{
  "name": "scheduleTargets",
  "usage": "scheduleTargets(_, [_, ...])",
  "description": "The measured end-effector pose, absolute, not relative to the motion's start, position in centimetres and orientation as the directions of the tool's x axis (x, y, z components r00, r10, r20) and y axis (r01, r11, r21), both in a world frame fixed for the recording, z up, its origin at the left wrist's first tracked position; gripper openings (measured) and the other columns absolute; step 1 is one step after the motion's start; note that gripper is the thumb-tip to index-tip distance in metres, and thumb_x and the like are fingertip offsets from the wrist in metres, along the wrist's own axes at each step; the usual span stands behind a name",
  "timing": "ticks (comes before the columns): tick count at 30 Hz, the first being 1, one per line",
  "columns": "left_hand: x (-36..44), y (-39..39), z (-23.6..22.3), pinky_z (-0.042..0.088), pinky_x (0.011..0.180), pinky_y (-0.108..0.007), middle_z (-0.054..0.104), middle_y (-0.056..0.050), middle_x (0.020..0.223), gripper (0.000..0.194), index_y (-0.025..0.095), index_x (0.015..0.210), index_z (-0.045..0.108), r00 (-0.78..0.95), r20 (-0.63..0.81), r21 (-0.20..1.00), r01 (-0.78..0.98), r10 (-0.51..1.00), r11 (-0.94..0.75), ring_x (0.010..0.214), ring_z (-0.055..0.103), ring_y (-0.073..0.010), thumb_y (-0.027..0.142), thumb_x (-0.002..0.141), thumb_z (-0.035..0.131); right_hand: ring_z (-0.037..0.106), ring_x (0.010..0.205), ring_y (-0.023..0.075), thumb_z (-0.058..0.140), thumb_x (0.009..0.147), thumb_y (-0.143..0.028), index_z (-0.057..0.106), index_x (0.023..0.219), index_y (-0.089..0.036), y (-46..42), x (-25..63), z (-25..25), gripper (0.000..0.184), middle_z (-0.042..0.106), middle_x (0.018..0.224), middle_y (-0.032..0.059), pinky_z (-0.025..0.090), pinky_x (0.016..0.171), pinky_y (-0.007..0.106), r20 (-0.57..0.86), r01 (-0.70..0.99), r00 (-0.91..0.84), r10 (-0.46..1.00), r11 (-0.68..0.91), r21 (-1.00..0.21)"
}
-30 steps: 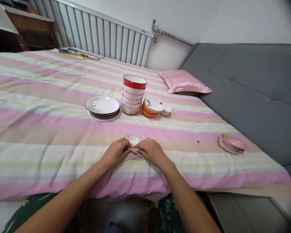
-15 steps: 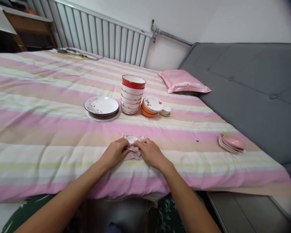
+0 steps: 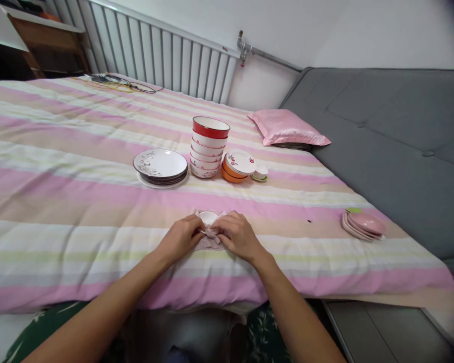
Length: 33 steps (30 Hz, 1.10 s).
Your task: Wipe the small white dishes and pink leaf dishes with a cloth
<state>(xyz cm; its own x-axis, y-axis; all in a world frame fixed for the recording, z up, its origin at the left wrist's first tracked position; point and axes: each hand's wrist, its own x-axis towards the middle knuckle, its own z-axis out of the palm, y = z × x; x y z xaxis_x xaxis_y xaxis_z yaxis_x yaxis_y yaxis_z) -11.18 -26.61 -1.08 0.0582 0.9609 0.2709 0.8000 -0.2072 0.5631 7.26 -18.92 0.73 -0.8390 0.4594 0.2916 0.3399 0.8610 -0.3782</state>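
Observation:
A small white dish [image 3: 208,218] sits on a crumpled pale pink cloth [image 3: 210,244] near the front of the bed. My left hand [image 3: 182,233] is closed at the dish's left side, thumb and fingers pinching its near-left edge. From the right, my right hand [image 3: 237,233] grips a bunched fold of the cloth against the dish's near side. The fingers and cloth hide the dish's lower part.
Beyond my hands stand a stack of plates [image 3: 161,164], a tall stack of bowls [image 3: 208,150], orange bowls [image 3: 232,174] topped by flowered plates [image 3: 240,162], and small white dishes [image 3: 261,172]. Pink dishes [image 3: 366,223] lie at right, a pillow [image 3: 287,127] behind.
My right hand shifts the cloth about over the dish's near side, its fingers moving left and then back right. The left hand keeps its pinch in nearly the same place.

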Motion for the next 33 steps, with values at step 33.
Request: scheduleTargets(33, [-11.0, -26.6, -1.0, 0.041, 0.061, -0.024, 0.058, -0.002, 0.074, 0.008, 0.017, 0.076, 0.056, 0.069, 0.275, 0.544, 0.812, 0.959, -0.214, 0.064, 0.054, -0.0129, 0.01, 0.075, 0.052, 0.033, 0.126, 0.0242, 0.044, 0.086, -0.017, 0.047, 0.127, -0.021, -20.1, 6.4, -0.2, 0.042, 0.053, 0.131, 0.0045, 0.025, 0.106, 0.043, 0.166, 0.478, -0.834, 0.526, 0.839, -0.259])
